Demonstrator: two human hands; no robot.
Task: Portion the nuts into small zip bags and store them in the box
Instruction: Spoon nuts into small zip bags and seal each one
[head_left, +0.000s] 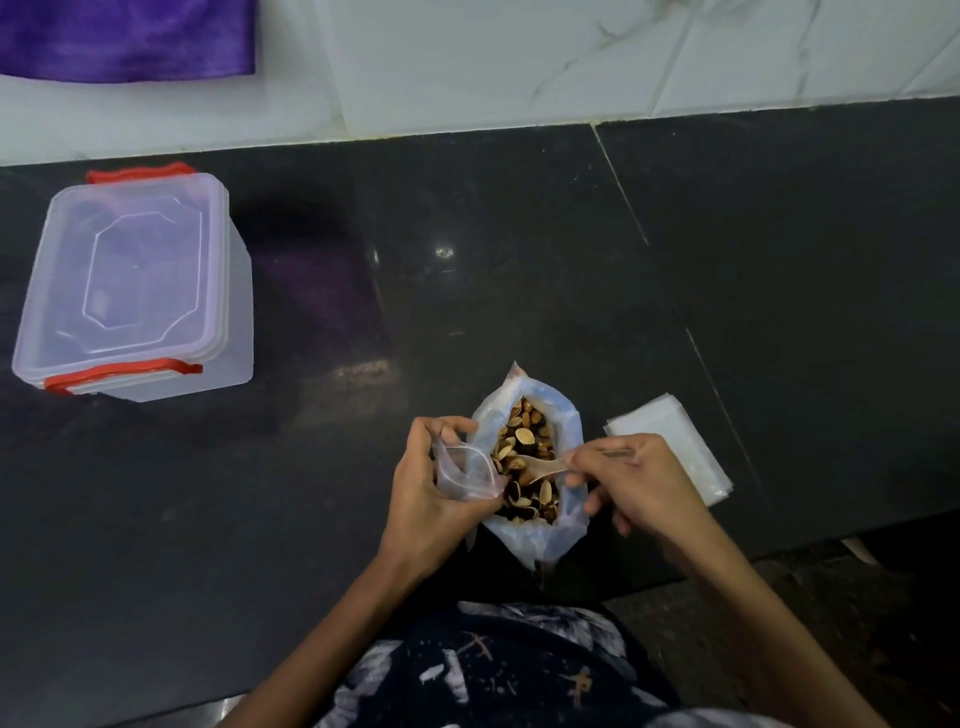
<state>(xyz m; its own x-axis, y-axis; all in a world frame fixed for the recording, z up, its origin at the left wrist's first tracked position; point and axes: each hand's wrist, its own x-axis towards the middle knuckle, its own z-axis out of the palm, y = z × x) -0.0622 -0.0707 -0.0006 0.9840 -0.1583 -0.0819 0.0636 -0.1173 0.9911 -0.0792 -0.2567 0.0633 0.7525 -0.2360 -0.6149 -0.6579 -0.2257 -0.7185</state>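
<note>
Scooping nuts into a small zip bag.
Lower centre: the left hand (434, 486) pinched the small zip bag (466, 474) open beside the nuts (524, 460), shortening the pour; the right hand (636, 480) gripped the spoon (540, 466); the lidded box (137, 286) waited at left.

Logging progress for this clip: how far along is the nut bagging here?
Early. Done: nothing visibly stored; the box sits lidded, apart on the left, with no filled bags seen. In hand: the left hand holds a small zip bag open, apparently empty, beside the big bag of nuts; the right hand dips a clear spoon into it. Left: filling, sealing, boxing; a stack of empty bags waits on the right.
</note>
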